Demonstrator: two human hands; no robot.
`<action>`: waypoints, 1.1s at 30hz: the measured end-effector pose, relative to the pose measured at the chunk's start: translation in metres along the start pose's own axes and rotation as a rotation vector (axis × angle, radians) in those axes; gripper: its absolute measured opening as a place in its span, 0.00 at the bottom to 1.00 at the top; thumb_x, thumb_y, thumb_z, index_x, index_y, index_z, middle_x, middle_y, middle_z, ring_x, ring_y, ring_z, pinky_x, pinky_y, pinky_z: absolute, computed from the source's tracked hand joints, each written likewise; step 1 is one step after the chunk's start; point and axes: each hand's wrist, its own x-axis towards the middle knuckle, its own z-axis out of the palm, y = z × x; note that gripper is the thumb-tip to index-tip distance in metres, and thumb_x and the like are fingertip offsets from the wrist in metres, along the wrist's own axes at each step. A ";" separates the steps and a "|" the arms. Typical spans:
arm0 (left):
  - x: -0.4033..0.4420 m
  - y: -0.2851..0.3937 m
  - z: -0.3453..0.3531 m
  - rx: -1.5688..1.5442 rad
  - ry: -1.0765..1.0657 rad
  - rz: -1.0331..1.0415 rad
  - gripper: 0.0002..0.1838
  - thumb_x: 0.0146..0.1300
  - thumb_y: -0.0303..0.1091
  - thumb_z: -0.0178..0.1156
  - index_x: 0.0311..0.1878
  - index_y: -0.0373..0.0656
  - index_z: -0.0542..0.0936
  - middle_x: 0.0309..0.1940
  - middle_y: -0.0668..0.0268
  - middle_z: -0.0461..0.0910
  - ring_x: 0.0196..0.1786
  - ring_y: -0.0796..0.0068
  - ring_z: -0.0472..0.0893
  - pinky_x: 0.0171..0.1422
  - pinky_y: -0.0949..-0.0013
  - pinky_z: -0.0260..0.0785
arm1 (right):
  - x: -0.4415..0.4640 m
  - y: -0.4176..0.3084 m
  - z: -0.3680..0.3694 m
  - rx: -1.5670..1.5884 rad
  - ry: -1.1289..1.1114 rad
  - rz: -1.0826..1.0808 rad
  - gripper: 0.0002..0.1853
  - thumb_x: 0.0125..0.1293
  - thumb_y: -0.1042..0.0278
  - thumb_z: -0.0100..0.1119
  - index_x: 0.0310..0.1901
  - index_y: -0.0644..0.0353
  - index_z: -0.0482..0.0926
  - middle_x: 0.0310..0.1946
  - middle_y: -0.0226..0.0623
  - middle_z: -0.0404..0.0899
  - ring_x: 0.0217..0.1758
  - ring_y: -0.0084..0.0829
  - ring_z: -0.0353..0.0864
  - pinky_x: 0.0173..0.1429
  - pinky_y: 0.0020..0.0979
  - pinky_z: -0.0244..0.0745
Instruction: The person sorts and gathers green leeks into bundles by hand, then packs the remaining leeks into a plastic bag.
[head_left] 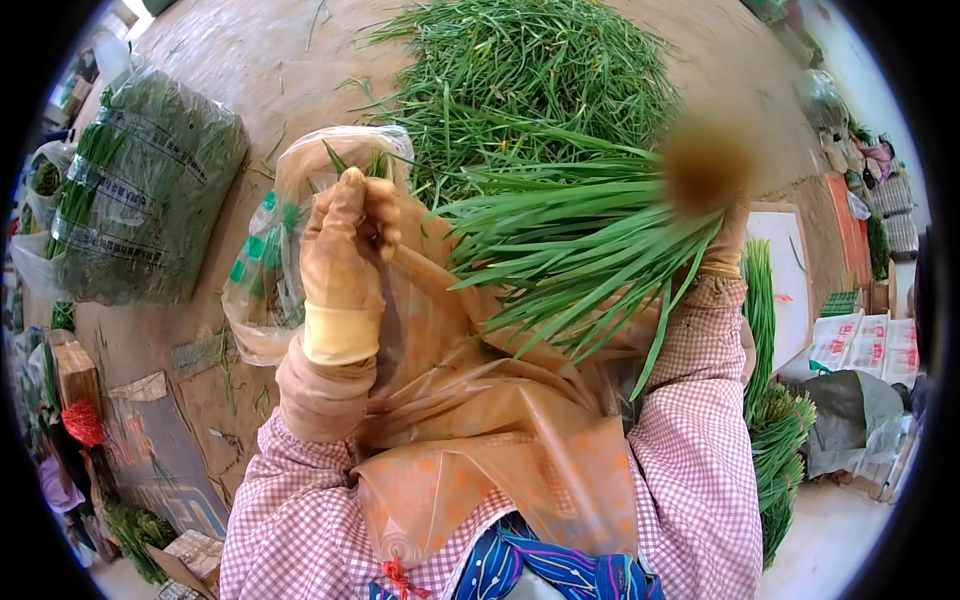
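"What's at the far left?"

"A red bundle, netted-looking, then a blocky clear plastic sack, packed with greens and printed in dark lettering. It lies on a dusty tan surface, with a flat grey sheet nearer the person."

"And next?"

"A crumpled, see-through bag with green patches, just beside the left hand. That hand wears a thin tan glove with a smooth yellow cuff; its fingers are curled in and drawn together. Green tips show above them, but whether they're pinched I can't tell."

"The middle?"

"A tangled heap of narrow leaves on the surface, and a glossy, wrinkled orange-tinted plastic sheet over the person's lap."

"Where's the bunch?"

"The bunch of green blades, long, flat and smooth, is held above the sheet, fanning leftward from the right hand. That hand is closed around it, though a brown blur hides the fingers."

"Beyond that?"

"More upright blades, a white board, then a rumpled grey cover and white packs along the room's edge."
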 end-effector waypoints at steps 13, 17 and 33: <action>-0.037 -0.022 0.061 0.935 -0.456 -0.137 0.17 0.65 0.46 0.61 0.34 0.40 0.81 0.24 0.72 0.77 0.27 0.85 0.72 0.31 0.77 0.64 | -0.004 0.010 0.003 -0.056 0.044 0.027 0.18 0.66 0.70 0.59 0.55 0.64 0.69 0.28 0.26 0.69 0.33 0.23 0.69 0.53 0.31 0.71; -0.026 -0.023 0.043 0.189 -0.239 -0.063 0.10 0.68 0.38 0.59 0.34 0.42 0.80 0.28 0.69 0.81 0.25 0.85 0.74 0.27 0.82 0.64 | -0.004 0.006 -0.004 -0.029 -0.053 0.047 0.17 0.66 0.70 0.60 0.54 0.63 0.71 0.28 0.25 0.68 0.34 0.22 0.69 0.52 0.30 0.71; -0.052 0.001 0.005 0.765 -0.214 -0.080 0.09 0.67 0.32 0.59 0.39 0.36 0.82 0.31 0.69 0.81 0.32 0.85 0.76 0.37 0.81 0.69 | -0.003 0.000 -0.005 -0.066 0.025 0.014 0.13 0.68 0.68 0.56 0.51 0.64 0.73 0.28 0.27 0.67 0.35 0.23 0.67 0.54 0.31 0.69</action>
